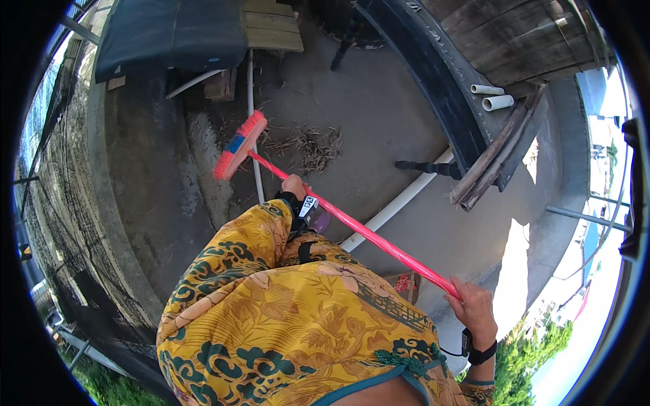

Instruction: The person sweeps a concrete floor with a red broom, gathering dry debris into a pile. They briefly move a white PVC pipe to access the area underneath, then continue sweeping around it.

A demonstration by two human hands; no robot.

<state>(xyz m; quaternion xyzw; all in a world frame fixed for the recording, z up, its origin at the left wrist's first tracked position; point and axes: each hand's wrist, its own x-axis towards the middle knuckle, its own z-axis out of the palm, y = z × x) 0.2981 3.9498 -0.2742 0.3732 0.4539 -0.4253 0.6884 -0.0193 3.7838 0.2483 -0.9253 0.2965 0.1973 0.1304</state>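
Both my hands are closed around the pink handle of a push broom [365,232], which slants across in front of my body. My left hand [294,187] grips it low, not far from the broom head. My right hand [472,307] holds it near its top end. The broom head [241,145], with pink and blue bristles, is turned sideways, its bristles facing left; whether it touches the floor I cannot tell. To its right a heap of dry leaf or stalk litter [315,147] lies on the concrete floor [376,122], with more scraps scattered about it.
A thin pale pipe [251,81] runs behind the broom head. A thick white pipe [396,205] crosses the floor near a black bench-like frame [442,96], which carries short white pipe pieces [497,103] and wooden poles [502,147]. Dark sheeting [172,35] covers something at upper left, beside wooden boards [271,28].
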